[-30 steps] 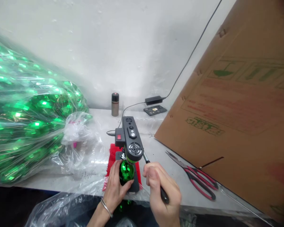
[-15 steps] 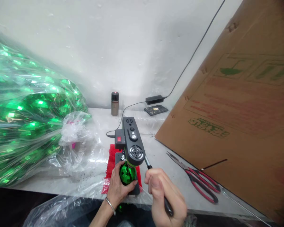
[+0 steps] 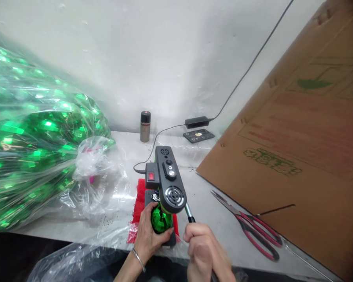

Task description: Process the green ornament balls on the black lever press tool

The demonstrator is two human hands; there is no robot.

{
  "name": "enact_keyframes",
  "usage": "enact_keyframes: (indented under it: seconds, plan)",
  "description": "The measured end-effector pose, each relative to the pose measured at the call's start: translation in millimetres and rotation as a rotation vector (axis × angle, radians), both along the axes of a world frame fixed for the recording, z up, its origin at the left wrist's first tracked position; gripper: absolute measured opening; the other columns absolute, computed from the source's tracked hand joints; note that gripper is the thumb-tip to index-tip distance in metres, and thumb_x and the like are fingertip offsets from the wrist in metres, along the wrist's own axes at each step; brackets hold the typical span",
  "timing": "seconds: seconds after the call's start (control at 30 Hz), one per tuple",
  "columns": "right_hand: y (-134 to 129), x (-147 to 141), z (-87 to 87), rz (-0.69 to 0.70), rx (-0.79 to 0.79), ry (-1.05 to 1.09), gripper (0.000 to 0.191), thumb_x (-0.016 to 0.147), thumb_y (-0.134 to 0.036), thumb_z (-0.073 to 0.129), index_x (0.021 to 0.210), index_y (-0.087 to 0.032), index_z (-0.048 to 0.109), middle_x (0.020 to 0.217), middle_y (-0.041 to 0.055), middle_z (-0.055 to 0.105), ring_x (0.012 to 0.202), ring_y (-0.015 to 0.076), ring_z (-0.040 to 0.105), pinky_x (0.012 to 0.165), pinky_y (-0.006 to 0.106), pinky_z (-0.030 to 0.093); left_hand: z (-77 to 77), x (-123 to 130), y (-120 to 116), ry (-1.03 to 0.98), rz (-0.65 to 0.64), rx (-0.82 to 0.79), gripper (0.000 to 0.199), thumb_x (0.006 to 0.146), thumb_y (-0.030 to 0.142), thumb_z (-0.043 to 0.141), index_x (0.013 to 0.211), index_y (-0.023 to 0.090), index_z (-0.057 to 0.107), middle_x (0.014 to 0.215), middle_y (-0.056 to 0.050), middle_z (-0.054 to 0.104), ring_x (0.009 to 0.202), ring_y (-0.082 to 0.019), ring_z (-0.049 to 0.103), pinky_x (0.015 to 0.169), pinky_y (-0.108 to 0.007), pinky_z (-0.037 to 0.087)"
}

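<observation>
One green ball (image 3: 161,220) is held in the left hand (image 3: 147,233), which is curled partly open around it, with the fingers laid along its left side and the thumb set at its lower right. The ball is kept over the dark base (image 3: 170,239) of the black machine (image 3: 170,176), just below the front end of the machine's head, by which its top is partly hidden; whether the two are touching cannot be told. A bracelet (image 3: 139,259) is worn on the left wrist. The lever (image 3: 189,211), angled down from the machine's right side, is gripped by its black handle in the right hand (image 3: 207,248), whose fingers are closed around it.

Beneath the base, a red mat (image 3: 139,203) is spread on the table (image 3: 200,199). A red switch (image 3: 151,176) is mounted on the machine's left side, and the machine is joined by a thin cord (image 3: 158,135) to an adapter (image 3: 197,122) near the wall (image 3: 120,58). Just in front of the adapter a phone (image 3: 198,136) is laid flat; to its left a bottle (image 3: 145,131) is stood upright. Scissors (image 3: 260,231) with red and black handles are placed beside the tilted box (image 3: 282,129) at right. At left, more green shiny pieces are contained in a clear bag (image 3: 32,137).
</observation>
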State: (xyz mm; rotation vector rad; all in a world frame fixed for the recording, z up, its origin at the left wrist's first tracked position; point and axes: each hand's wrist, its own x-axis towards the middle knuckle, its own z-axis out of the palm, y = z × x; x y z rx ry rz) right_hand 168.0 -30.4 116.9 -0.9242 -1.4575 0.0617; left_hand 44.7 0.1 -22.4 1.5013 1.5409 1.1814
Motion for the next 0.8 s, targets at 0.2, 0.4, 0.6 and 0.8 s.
enact_keyframes:
  seconds: [0.2,0.4,0.6,0.8]
  plan:
    - [-1.2,-17.3,-2.3,-0.112,-0.044,0.144,0.042,0.112,-0.025,0.043,0.07,-0.022,0.045,0.068,-0.0014,0.054,0.057,0.0113,0.051,0.056,0.028,0.037,1.6,0.1,-0.2,0.001,0.002,0.021,0.071,0.066,0.038,0.084,0.13,0.017,0.063,0.125,-0.017,0.073,0.118,-0.039,0.071,0.104,-0.062,0.057]
    - [-2.6,-20.2,-3.1,-0.116,-0.053,0.155,0.043,0.112,-0.028,0.044,0.069,-0.022,0.047,0.067,-0.0013,0.055,0.056,0.0117,0.05,0.056,0.029,0.037,1.4,0.7,0.3,0.005,0.009,0.019,0.07,0.065,0.038,0.085,0.129,0.019,0.063,0.121,-0.014,0.073,0.115,-0.038,0.07,0.104,-0.06,0.057]
    - [0.2,-15.8,-7.9,-0.118,-0.02,0.117,0.043,0.112,-0.027,0.044,0.07,-0.022,0.047,0.067,-0.0015,0.055,0.056,0.0116,0.051,0.056,0.028,0.039,0.8,1.6,0.7,0.01,0.013,0.017,0.072,0.064,0.036,0.086,0.13,0.019,0.063,0.122,-0.013,0.073,0.116,-0.038,0.07,0.105,-0.06,0.057]
    - [0.4,-3.2,-10.9,-0.013,-0.011,0.052,0.038,0.109,-0.019,0.044,0.072,-0.022,0.05,0.07,-0.0011,0.058,0.057,0.0112,0.056,0.055,0.026,0.043,-1.2,1.7,1.2,0.013,0.017,0.015,0.072,0.063,0.034,0.087,0.129,0.02,0.063,0.122,-0.013,0.073,0.116,-0.038,0.07,0.105,-0.06,0.057]
